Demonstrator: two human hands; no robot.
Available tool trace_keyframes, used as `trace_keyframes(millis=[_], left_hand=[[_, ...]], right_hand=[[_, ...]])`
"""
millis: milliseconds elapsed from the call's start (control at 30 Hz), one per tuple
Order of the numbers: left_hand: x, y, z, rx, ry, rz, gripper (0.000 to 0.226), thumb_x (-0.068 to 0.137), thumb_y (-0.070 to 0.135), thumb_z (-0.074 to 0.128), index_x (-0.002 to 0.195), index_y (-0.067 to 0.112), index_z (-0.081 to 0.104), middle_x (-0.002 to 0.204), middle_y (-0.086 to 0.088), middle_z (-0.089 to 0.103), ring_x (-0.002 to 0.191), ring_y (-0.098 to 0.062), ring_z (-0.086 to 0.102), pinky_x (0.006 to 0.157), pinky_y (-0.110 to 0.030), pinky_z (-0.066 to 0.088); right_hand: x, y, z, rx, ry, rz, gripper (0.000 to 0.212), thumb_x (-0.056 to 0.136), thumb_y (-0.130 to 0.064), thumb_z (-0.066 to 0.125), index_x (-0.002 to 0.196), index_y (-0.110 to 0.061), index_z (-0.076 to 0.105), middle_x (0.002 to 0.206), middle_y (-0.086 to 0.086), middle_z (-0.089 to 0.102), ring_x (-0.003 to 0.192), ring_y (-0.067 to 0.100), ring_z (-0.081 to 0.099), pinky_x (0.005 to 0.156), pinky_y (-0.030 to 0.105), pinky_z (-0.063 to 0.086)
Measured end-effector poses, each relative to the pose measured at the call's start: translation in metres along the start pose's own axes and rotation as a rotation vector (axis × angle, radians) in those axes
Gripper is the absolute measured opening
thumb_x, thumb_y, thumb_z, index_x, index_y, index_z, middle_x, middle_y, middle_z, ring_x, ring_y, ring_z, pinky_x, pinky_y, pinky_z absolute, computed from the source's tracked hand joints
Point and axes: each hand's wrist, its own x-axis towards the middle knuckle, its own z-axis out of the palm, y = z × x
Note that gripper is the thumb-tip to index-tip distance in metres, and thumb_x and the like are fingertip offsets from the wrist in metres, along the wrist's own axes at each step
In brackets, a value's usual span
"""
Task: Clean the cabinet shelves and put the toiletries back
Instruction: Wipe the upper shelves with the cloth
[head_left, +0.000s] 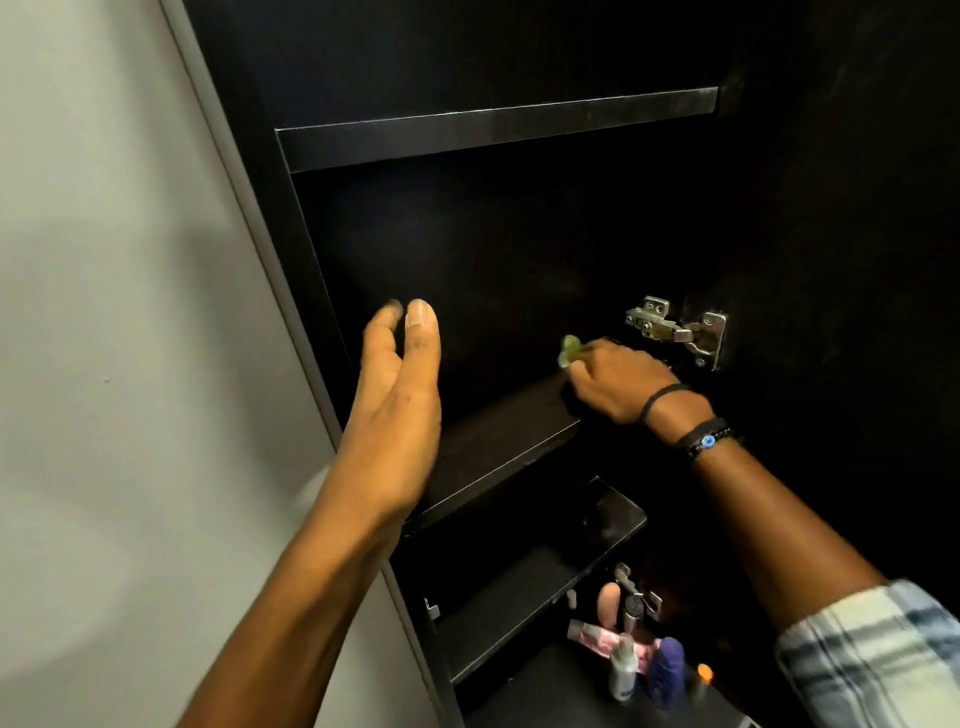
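Nearest the lens rises the left forearm, and its left hand (400, 395) hangs open in the air before the left end of the middle shelf (498, 441), fingers straight and touching nothing. That shelf has its long axis left to right, slanting away toward the rear right corner. At its right end the right hand (618, 382) is curled over a small yellow-green cloth (571, 351), pinching it down at the board just below and left of the metal hinge (675, 330). The right hand is thus the wiping one, and the stroke to come would likely run leftward along the board, toward the open hand. The toiletries (639, 660) sit far lower, clustered under the right forearm on a dark surface beneath the shelves, nearer the right hand; some stand upright and a pink tube lies flat.
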Motion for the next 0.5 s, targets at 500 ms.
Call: trace_keyframes(millis=[500], left_hand=[[0.023,-0.043,0.017,0.033,0.004,-0.102,0.059,0.093,0.058,0.020,0.139,0.025,0.038,0.139,0.013,0.044,0.124,0.001,0.039,0.094,-0.013,0.025]], right_hand=[[-0.053,-0.051,0.015,0.015,0.040,-0.391,0.045,0.092,-0.028,0.038,0.136,-0.025,0.046,0.146,-0.004,0.043,0.128,0.019,0.048,0.101,0.032,0.042]])
